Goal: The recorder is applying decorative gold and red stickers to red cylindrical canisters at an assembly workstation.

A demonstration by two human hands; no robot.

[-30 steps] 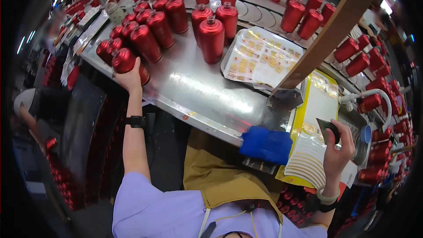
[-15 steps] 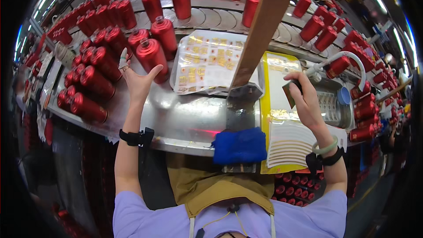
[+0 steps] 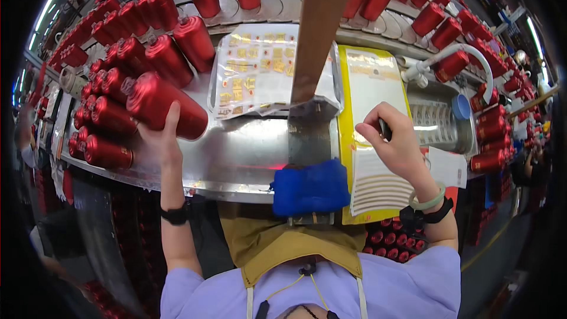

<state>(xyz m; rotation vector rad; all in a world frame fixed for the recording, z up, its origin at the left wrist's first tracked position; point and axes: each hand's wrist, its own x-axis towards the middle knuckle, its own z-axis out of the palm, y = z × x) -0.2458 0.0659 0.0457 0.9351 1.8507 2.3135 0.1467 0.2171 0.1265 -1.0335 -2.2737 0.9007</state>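
My left hand (image 3: 164, 142) grips a shiny red bottle (image 3: 164, 105) by its body; the bottle tilts with its neck to the upper left. More red bottles (image 3: 109, 115) stand close together just left of and behind it. My right hand (image 3: 394, 142) is closed around a small dark flat tool (image 3: 385, 129), mostly hidden by the fingers. Below that hand is a white sheet with curved gold strips (image 3: 381, 192), lying on a yellow-edged board (image 3: 347, 207). A sheet of gold stickers (image 3: 254, 65) rests on a tray between my hands.
A brown post (image 3: 316, 29) rises in front of the sticker tray. A folded blue cloth (image 3: 311, 188) sits at the metal bench's (image 3: 236, 147) front edge. On the right are a sink with a white curved faucet (image 3: 481, 62) and a blue cup (image 3: 460, 106). Behind runs a conveyor (image 3: 271, 9) carrying red bottles.
My left hand, open before, has taken hold of a red bottle and brought it nearer, tilted. My right hand has moved slightly left and down, still closed around the dark tool.
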